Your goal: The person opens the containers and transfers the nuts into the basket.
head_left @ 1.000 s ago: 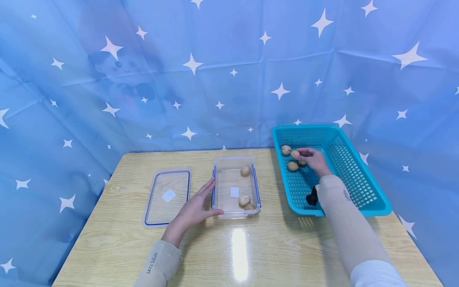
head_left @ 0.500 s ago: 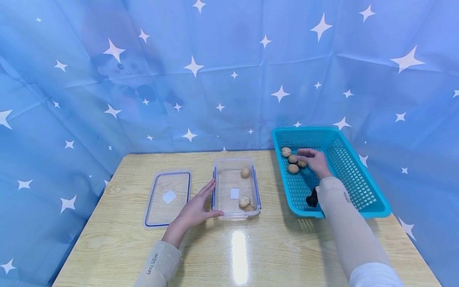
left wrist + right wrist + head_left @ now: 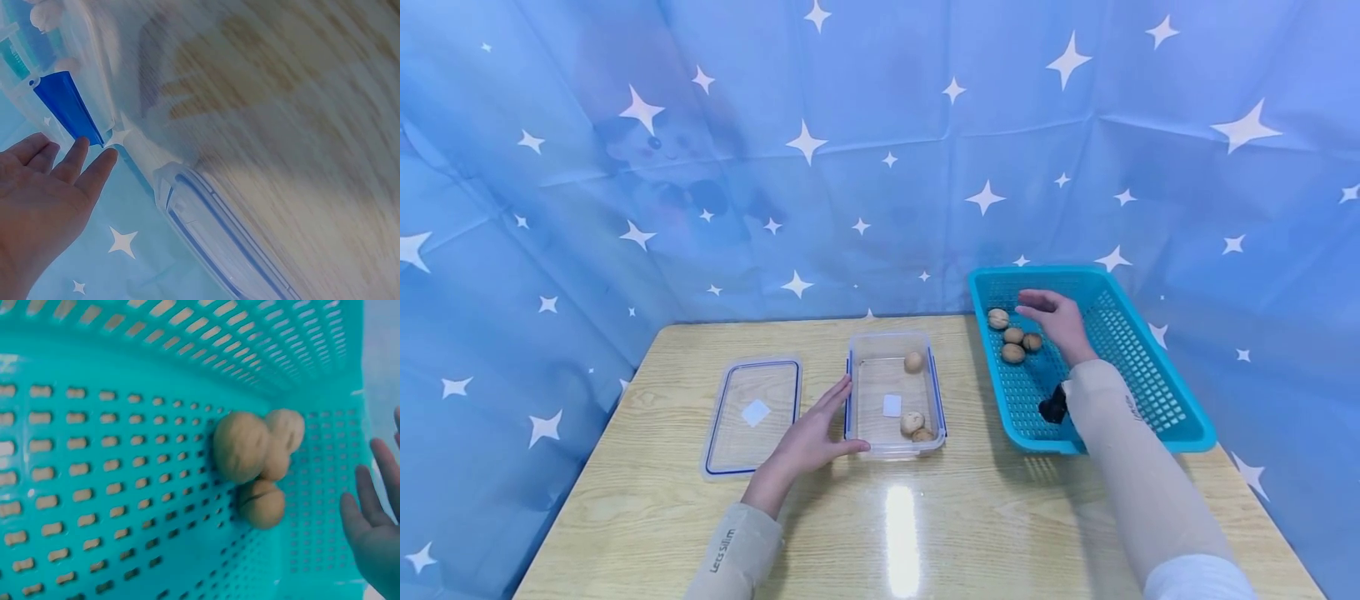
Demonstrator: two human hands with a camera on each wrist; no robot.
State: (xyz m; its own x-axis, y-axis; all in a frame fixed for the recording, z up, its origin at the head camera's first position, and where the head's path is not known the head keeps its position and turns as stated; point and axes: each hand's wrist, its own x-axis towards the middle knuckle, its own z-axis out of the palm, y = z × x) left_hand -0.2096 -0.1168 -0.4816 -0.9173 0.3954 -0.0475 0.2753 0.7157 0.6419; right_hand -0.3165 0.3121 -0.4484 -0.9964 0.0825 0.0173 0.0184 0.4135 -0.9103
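In the head view a clear plastic container (image 3: 872, 379) with blue side clips holds 3 walnuts, one walnut (image 3: 913, 362) at the back and the others near its front right corner. My left hand (image 3: 808, 437) rests along its left side, fingers and thumb spread. Over the teal basket (image 3: 1150, 412) my right hand (image 3: 1060, 327) hovers with relaxed fingers and nothing between them. Several walnuts (image 3: 1012, 353) lie grouped at the basket's left side, just apart from those fingertips. The right wrist view shows the same walnuts (image 3: 242, 447) bunched together, with my fingers (image 3: 369, 497) off to one side.
A clear lid (image 3: 733, 446) with a blue seal lies on the wooden table (image 3: 820, 533), left of the container. A black object (image 3: 1054, 407) is at my right wrist. Behind the table hangs a blue curtain (image 3: 880, 183) with white stars.
My right hand has let go of a walnut at its fingertips, which settled back among the others. That hand then rose slightly away. My left hand stays in place.
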